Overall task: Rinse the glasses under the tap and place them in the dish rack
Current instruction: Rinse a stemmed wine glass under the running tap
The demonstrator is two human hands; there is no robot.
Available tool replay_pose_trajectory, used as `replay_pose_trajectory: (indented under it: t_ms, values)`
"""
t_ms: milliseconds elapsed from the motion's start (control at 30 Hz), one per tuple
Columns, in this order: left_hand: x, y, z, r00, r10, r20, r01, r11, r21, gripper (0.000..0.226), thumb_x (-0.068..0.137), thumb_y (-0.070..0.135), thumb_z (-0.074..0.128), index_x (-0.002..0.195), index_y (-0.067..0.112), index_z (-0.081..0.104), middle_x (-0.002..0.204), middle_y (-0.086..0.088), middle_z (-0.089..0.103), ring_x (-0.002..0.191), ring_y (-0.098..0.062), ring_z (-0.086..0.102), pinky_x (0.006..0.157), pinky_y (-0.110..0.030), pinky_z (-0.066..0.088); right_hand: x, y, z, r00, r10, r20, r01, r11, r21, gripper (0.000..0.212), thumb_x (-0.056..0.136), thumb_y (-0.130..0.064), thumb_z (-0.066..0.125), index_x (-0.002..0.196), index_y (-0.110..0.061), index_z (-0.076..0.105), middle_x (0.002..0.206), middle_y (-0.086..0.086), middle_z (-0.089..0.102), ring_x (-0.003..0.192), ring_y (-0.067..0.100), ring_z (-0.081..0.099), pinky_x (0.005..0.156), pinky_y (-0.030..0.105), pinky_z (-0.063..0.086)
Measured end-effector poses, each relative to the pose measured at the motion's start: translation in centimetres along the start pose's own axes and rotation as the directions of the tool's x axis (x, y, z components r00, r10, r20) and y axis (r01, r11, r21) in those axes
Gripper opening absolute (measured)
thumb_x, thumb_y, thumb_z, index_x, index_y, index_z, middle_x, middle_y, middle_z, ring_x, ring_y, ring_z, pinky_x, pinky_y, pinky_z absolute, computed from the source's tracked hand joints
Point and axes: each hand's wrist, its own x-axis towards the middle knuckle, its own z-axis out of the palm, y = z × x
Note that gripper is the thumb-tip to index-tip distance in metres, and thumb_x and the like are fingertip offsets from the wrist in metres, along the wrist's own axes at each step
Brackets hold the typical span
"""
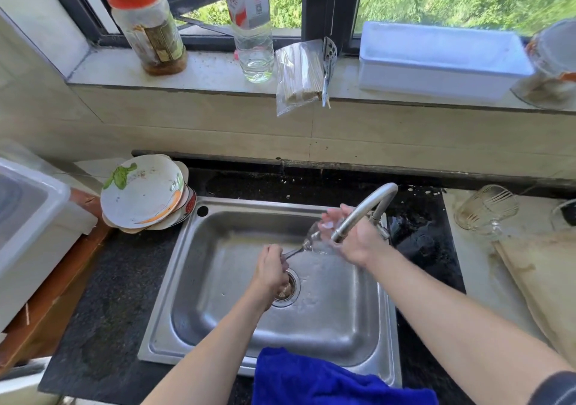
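Left hand (270,269) grip clamped on stem; wine glass (314,238) lay tilted over sink (218,311), right hand (353,244) curled round bowl under tap (364,211). Risk: wet glass could slip, or knock spout and chip.

Tight in the middle of the sink (218,311): left hand (269,269) and right hand (355,242) grip the glass (314,239) right under the tap (367,205), whose spout arches in from 2 o'clock and bars the way over the top there. The basin from 7 to 9 o'clock lies open, the 4 o'clock corner too, but a cloth (311,379) drapes the rim at 6. Bowls (143,196) crowd the rim at 10 o'clock, and out past 3 a tumbler (484,210) and a board (542,280) take up the counter.
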Motion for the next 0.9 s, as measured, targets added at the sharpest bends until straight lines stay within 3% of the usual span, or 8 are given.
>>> replay_pose_trajectory:
  t_ms: [67,200,300,433,533,667,800,900]
  values:
    - [-0.1,0.5,0.3,0.99,-0.138,0.017,0.139,0.987,-0.084,0.018,0.086,0.018,0.032,0.068,0.02,0.032,0.06,-0.002,0.034,0.047,-0.008,0.019,0.046,-0.015,0.013,0.3,1.5,1.0,0.997,0.039,-0.061,-0.02,0.956,0.293,0.033,0.097,-0.04,0.05,0.099,-0.009,0.062,0.107,0.017,0.065,0.1,0.031,0.063,0.088,0.04,0.053]
    - [-0.6,0.4,0.6,0.984,-0.178,0.006,0.177,0.978,-0.114,0.015,0.086,0.02,0.034,0.071,0.017,0.035,0.061,-0.004,0.04,0.047,-0.011,0.024,0.043,-0.018,0.016,-0.7,0.5,1.9,0.992,0.029,-0.126,0.029,0.901,0.433,0.043,0.096,-0.05,0.043,0.091,-0.012,0.062,0.092,0.011,0.068,0.091,0.028,0.063,0.083,0.039,0.05]
    - [-1.7,0.2,1.4,0.985,0.14,-0.096,-0.123,0.979,0.163,0.015,0.082,0.029,0.04,0.082,0.013,0.039,0.072,-0.004,0.047,0.065,-0.023,0.042,0.06,-0.04,0.04,-1.1,1.1,3.2,0.98,0.021,-0.196,0.088,0.844,0.53,0.06,0.096,-0.06,0.033,0.079,-0.009,0.059,0.069,0.01,0.066,0.071,0.022,0.061,0.075,0.032,0.051]
    - [-2.3,-0.4,1.0,0.89,0.454,-0.04,-0.391,0.805,0.446,0.017,0.091,0.021,0.048,0.095,0.013,0.034,0.074,0.0,0.046,0.071,-0.029,0.046,0.068,-0.041,0.037,-1.4,1.6,4.0,0.97,0.076,-0.233,0.077,0.809,0.583,0.068,0.092,-0.067,0.03,0.081,-0.004,0.056,0.084,0.015,0.063,0.069,0.027,0.064,0.076,0.035,0.055]
    - [-2.9,-0.6,0.9,0.858,0.514,-0.016,-0.432,0.737,0.521,0.019,0.09,0.023,0.049,0.095,0.016,0.033,0.081,-0.005,0.051,0.075,-0.029,0.05,0.067,-0.04,0.039,-1.4,1.0,4.0,0.919,0.019,-0.394,0.188,0.856,0.481,0.064,0.091,-0.067,0.036,0.083,-0.006,0.055,0.067,0.01,0.059,0.054,0.019,0.055,0.064,0.028,0.05]
    - [-2.0,0.1,0.9,0.957,0.279,-0.079,-0.239,0.912,0.333,0.015,0.092,0.023,0.045,0.087,0.013,0.035,0.077,-0.001,0.045,0.074,-0.024,0.044,0.069,-0.036,0.034,-1.0,5.0,4.5,0.813,-0.43,-0.394,0.404,0.902,-0.149,0.032,0.088,-0.043,0.066,0.094,-0.017,0.049,0.077,0.004,0.06,0.061,0.018,0.059,0.057,0.032,0.048]
    - [-0.7,0.8,-0.2,0.991,-0.101,0.086,0.091,0.99,0.108,0.017,0.086,0.024,0.04,0.072,0.015,0.034,0.058,-0.006,0.034,0.035,-0.014,0.03,0.041,-0.016,0.023,-1.0,5.0,0.2,0.706,-0.708,0.005,0.431,0.425,-0.796,0.067,0.07,-0.052,0.08,0.12,-0.022,0.046,0.113,-0.004,0.053,0.104,0.015,0.058,0.078,0.024,0.048]
    - [0.0,1.3,-0.9,0.949,-0.248,0.194,0.246,0.969,0.035,0.017,0.085,0.019,0.04,0.069,0.017,0.035,0.054,-0.003,0.034,0.035,-0.007,0.021,0.044,-0.008,0.014,-1.2,3.7,-1.9,0.704,-0.624,0.339,0.379,-0.074,-0.922,0.082,0.06,-0.07,0.075,0.129,-0.029,0.055,0.124,-0.008,0.053,0.111,0.009,0.053,0.091,0.029,0.049]
